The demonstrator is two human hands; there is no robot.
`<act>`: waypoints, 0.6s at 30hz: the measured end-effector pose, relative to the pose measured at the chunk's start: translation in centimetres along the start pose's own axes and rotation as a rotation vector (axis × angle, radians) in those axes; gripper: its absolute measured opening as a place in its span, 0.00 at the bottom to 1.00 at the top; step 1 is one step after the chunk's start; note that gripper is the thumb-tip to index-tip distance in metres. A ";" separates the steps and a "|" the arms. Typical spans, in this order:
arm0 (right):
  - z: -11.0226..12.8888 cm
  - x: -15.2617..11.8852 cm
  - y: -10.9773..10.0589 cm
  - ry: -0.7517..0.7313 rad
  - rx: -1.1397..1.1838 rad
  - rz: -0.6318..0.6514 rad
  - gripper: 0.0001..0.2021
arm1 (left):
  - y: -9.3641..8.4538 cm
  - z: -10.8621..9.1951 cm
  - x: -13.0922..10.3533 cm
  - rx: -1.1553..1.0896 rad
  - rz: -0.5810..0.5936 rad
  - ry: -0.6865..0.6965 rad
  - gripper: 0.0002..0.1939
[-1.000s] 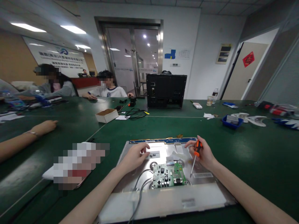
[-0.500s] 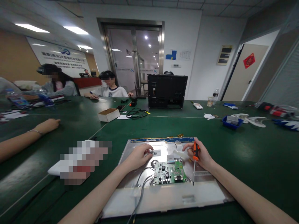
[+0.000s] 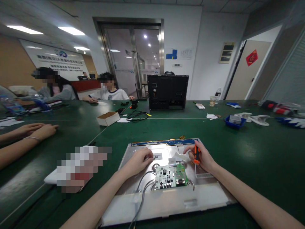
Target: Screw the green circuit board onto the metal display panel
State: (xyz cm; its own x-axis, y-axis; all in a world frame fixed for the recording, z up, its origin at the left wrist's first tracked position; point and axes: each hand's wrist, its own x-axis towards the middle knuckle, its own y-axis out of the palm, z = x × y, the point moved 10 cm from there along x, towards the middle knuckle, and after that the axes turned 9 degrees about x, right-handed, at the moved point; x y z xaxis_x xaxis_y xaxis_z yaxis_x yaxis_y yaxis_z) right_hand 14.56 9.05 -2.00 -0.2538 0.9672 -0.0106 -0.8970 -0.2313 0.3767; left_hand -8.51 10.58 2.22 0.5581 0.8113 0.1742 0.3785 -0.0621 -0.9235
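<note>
A silver display panel (image 3: 166, 200) lies back side up on the table, with a green circuit board (image 3: 171, 175) on its middle and a blue board strip (image 3: 166, 142) along its far edge. My right hand (image 3: 202, 156) is closed around an orange-and-black screwdriver (image 3: 196, 154), its shaft pointing down past the circuit board's right side. My left hand (image 3: 140, 160) rests on the panel beside a small label (image 3: 157, 156). Its fingers are curled together, and anything between them is hidden. Grey cables (image 3: 143, 197) run from the board toward the near edge.
Left of the panel lies a blurred-out white package (image 3: 69, 168). A co-worker's hands (image 3: 40, 130) lie on the table farther left. An open small box (image 3: 108, 119), a black monitor housing (image 3: 167, 92) and a blue tray (image 3: 235, 122) stand beyond the panel.
The view has shifted slightly. My left fingers have drawn closer together; my right hand keeps the screwdriver, its shaft a little more upright. The co-worker's second hand has come into view.
</note>
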 end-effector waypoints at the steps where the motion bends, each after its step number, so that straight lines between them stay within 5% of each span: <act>1: 0.0 0.0 0.0 -0.002 0.004 0.000 0.38 | 0.0 0.0 0.0 0.001 0.002 0.001 0.07; 18: 1.1 0.1 0.4 -0.063 0.071 -0.012 0.28 | 0.0 0.1 -0.2 -0.016 0.020 0.000 0.06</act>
State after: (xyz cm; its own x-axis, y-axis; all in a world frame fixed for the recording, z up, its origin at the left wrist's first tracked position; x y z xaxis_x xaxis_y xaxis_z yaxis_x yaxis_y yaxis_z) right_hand 14.57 9.12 -0.86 -0.2180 0.9751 0.0415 -0.8714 -0.2136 0.4417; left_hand -8.73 10.47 2.13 0.5659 0.8095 0.1563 0.3794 -0.0874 -0.9211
